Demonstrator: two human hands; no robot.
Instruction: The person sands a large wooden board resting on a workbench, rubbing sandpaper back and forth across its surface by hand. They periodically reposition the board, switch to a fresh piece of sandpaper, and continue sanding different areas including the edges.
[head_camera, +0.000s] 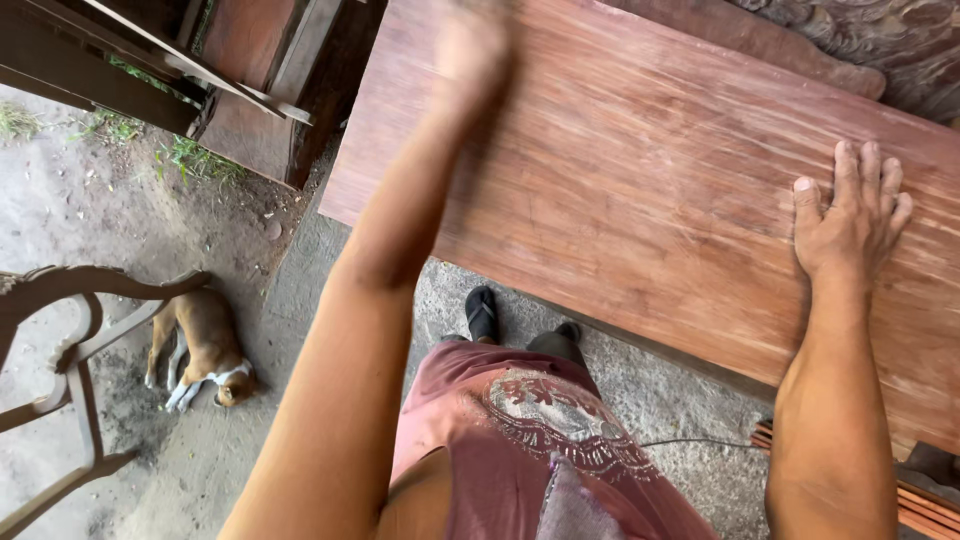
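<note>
1. Two hands are over one long reddish wooden board (640, 180), seen from the head camera; it takes up the upper right of the picture, and its long axis runs from the upper left down toward the lower right.
2. Right hand (850, 215): flat on the board near its right end, palm down, fingers together and stretched out, holding nothing. It presses the wood close to the near long edge.
3. Left hand (470, 45): blurred, up by the board's far left part, arm reaching across the near edge. Whether it is spread or gripping something I cannot tell.
4. The board lies straight ahead of the person; the right hand is the nearer one to the body, while the left reaches further out.
5. Around it: a carved dark wooden piece (880, 40) beyond the far edge, stacked timber frames (230, 80) at upper left, and a carved chair frame (70, 370) at lower left.
6. On the ground lies a brown and white dog (205, 345), well apart from the board. A thin cable (700, 441) runs on the ground by the person's feet (482, 312), below the near edge.
</note>
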